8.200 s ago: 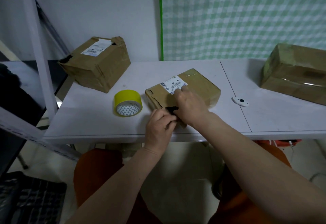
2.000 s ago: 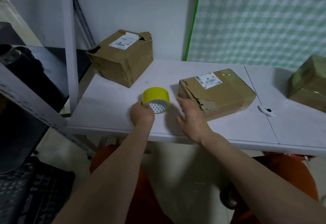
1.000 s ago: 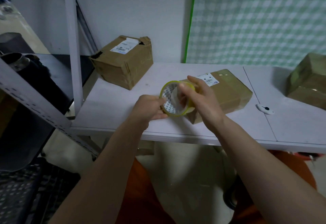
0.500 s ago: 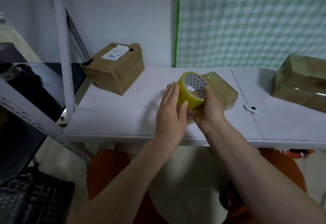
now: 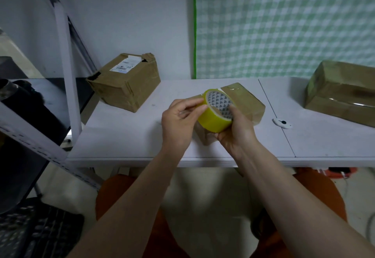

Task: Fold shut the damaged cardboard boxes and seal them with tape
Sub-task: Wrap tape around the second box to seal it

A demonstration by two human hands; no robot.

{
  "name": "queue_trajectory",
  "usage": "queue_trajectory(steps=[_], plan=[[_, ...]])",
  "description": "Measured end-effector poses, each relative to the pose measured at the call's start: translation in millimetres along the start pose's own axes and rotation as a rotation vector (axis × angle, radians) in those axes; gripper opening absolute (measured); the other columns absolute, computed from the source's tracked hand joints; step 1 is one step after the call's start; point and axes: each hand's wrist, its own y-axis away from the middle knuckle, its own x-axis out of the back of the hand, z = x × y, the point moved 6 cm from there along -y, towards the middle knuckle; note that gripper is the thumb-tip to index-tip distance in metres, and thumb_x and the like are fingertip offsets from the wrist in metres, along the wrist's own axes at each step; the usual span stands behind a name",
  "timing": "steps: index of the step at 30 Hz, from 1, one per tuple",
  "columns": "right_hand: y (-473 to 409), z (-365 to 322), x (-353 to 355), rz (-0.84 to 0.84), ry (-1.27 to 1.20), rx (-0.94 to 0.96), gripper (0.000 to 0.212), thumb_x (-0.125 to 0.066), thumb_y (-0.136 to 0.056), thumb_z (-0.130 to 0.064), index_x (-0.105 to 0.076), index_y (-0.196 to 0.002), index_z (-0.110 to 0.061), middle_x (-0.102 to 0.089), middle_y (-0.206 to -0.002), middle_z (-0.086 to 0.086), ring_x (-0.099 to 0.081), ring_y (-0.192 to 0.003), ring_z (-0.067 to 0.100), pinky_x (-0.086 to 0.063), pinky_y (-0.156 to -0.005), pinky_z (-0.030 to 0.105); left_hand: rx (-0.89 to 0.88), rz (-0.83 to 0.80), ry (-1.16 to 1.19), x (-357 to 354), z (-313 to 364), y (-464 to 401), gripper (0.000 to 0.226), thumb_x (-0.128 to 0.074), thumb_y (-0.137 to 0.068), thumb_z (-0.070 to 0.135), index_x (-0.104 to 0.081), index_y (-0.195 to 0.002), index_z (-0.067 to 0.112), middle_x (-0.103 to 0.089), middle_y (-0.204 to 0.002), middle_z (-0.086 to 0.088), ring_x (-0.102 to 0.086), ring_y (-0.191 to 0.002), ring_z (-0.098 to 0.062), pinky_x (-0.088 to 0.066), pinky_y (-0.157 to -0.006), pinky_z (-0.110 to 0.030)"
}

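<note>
While no fresh strip is yet seen on any carton, a yellow roll of packing tape [image 5: 215,115] is held up in both hands above the front of the white table [image 5: 125,136], just in front of the flat brown cardboard box [image 5: 243,103] lying at the table's middle. That box appears folded shut, though its near, damaged end is hidden behind the roll and the hands, so the sealing is judged to be only at its start: the tape's free end has apparently still to be found and pulled.

The roll is cradled from below and from the right by the right hand [image 5: 236,130], fingers curled round its rim and the thumb laid against the patterned core. The roll's upper left edge is pinched between thumb and fingertips of the left hand [image 5: 179,119], as if the loose end were being picked at. Both forearms are raised off the table edge.

A taller torn brown carton with a white label [image 5: 125,81] waits at the back left, unsealed by the look of its ragged top corner. A third, glossy-wrapped box [image 5: 343,93] sits at the far right, and a small white cutter [image 5: 282,123] lies between it and the middle box.
</note>
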Motion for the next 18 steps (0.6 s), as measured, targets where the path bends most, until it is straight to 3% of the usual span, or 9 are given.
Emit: queue_trajectory(steps=[3,7,10,12,15,18], plan=[[3,2,-1,-0.004,-0.037,-0.039,0.026,-0.040,-0.101,-0.026,-0.055,-0.109,-0.007,-0.064,-0.095,0.016,-0.062,-0.080,0.028,-0.050,-0.042,0.026,-0.104,0.045,-0.033,-1,1,5,0.021,-0.072,-0.079,-0.001,-0.072,-0.098,0.008,-0.065,-0.093,-0.009,-0.064,-0.086,-0.004,-0.049,-0.079,-0.015],[6,3,-2,-0.020,-0.062,-0.073,0.026,-0.039,-0.102,-0.027,-0.056,-0.103,-0.008,-0.064,-0.089,0.015,-0.062,-0.075,0.026,-0.052,-0.044,0.027,-0.257,0.085,-0.180,-2,1,10,0.010,-0.070,-0.083,0.011,-0.074,-0.092,0.007,-0.066,-0.093,-0.005,-0.064,-0.092,-0.017,-0.053,-0.080,-0.029],[7,4,0,-0.015,-0.042,-0.080,0.025,-0.040,-0.101,-0.027,-0.056,-0.108,-0.008,-0.064,-0.091,0.014,-0.062,-0.074,0.026,-0.051,-0.043,0.027,-0.344,0.114,-0.315,-5,5,11,0.012,-0.066,-0.086,0.015,-0.072,-0.088,0.005,-0.066,-0.090,-0.003,-0.062,-0.089,-0.014,-0.050,-0.081,-0.022],[7,3,2,-0.013,-0.022,-0.083,0.023,-0.041,-0.101,-0.025,-0.056,-0.107,-0.008,-0.063,-0.093,0.015,-0.061,-0.075,0.026,-0.051,-0.042,0.027,-0.256,0.086,-0.246,-5,2,8,0.004,-0.066,-0.087,0.011,-0.069,-0.086,0.010,-0.066,-0.088,-0.002,-0.062,-0.083,-0.009,-0.049,-0.077,-0.019],[6,2,3,-0.039,-0.015,-0.106,0.028,-0.043,-0.100,-0.023,-0.053,-0.119,-0.006,-0.062,-0.103,0.017,-0.061,-0.080,0.028,-0.051,-0.042,0.030,-0.015,0.034,-0.099,-3,-9,0,0.018,-0.065,-0.088,0.008,-0.066,-0.080,0.024,-0.067,-0.078,0.008,-0.061,-0.073,-0.003,-0.050,-0.072,-0.020],[4,2,2,-0.077,-0.025,-0.130,0.031,-0.043,-0.099,-0.024,-0.052,-0.123,-0.006,-0.062,-0.104,0.018,-0.062,-0.083,0.029,-0.053,-0.046,0.032,0.156,0.008,-0.036,-3,-10,-5,0.019,-0.062,-0.091,0.008,-0.065,-0.078,0.022,-0.061,-0.065,0.008,-0.054,-0.059,0.001,-0.049,-0.063,-0.017]])
